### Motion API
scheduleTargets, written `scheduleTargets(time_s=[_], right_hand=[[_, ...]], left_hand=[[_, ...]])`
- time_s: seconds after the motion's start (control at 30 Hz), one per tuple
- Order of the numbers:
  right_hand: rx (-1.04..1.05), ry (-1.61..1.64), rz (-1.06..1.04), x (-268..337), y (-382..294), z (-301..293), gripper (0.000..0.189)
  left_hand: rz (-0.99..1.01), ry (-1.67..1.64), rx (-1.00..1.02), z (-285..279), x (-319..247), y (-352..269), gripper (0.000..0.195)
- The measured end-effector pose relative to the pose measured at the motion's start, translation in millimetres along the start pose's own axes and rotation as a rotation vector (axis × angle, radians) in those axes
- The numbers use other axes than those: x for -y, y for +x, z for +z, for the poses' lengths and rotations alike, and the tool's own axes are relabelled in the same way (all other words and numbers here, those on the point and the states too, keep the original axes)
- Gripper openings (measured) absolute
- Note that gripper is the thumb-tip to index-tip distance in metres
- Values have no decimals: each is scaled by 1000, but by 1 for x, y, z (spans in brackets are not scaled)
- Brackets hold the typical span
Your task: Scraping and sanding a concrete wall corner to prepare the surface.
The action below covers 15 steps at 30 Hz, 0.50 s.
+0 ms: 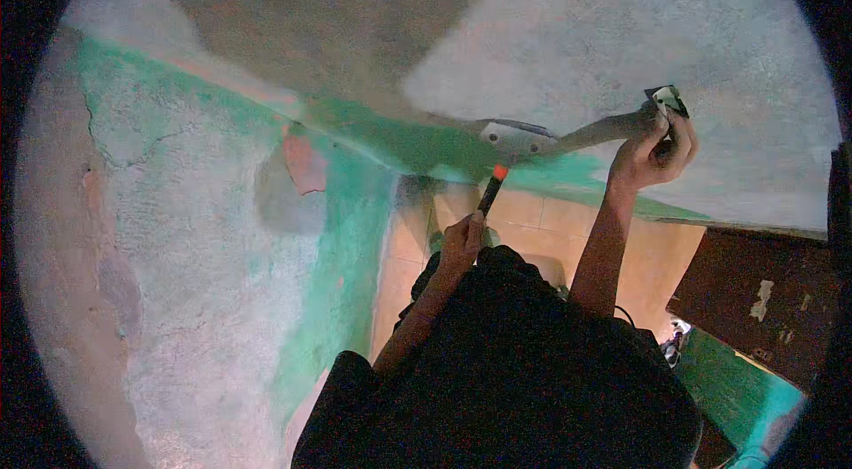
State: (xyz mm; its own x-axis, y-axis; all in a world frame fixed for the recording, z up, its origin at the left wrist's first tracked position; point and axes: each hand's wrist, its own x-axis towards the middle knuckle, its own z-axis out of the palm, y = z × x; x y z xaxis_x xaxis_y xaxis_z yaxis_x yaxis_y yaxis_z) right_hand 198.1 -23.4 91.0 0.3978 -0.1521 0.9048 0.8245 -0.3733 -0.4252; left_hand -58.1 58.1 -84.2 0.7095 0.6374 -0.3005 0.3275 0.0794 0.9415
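Observation:
My left hand point(464, 239) is closed round the black and orange handle of a putty knife or scraper point(516, 137). Its wide, light metal blade, with two dark spots, is at the wall point(572, 56), near the edge between the grey-white surface and the green band. Farther right, my right hand point(659, 149) is raised before the same wall. Its fingertips pinch a small flat piece point(668, 100), pale with dark edges, perhaps a small scraper blade; whether it touches the wall I cannot tell.
On the left a second wall point(200, 256) with worn green and white paint and cracked patches meets this one at a corner. Below lies an orange tiled floor point(532, 213). A dark brown panel point(765, 289) with chipped spots stands at the right, above a green surface point(725, 362).

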Motion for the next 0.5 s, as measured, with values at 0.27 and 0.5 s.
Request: scheduleTargets(time_s=[0.27,0.5], right_hand=[[-14,55,9,-1,0,-1,11],[59,-14,-30,-3,4,-8,11]], left_hand=[[-22,11,-4,5,-5,-3,46],[74,48,-13,18,-8,1,46]])
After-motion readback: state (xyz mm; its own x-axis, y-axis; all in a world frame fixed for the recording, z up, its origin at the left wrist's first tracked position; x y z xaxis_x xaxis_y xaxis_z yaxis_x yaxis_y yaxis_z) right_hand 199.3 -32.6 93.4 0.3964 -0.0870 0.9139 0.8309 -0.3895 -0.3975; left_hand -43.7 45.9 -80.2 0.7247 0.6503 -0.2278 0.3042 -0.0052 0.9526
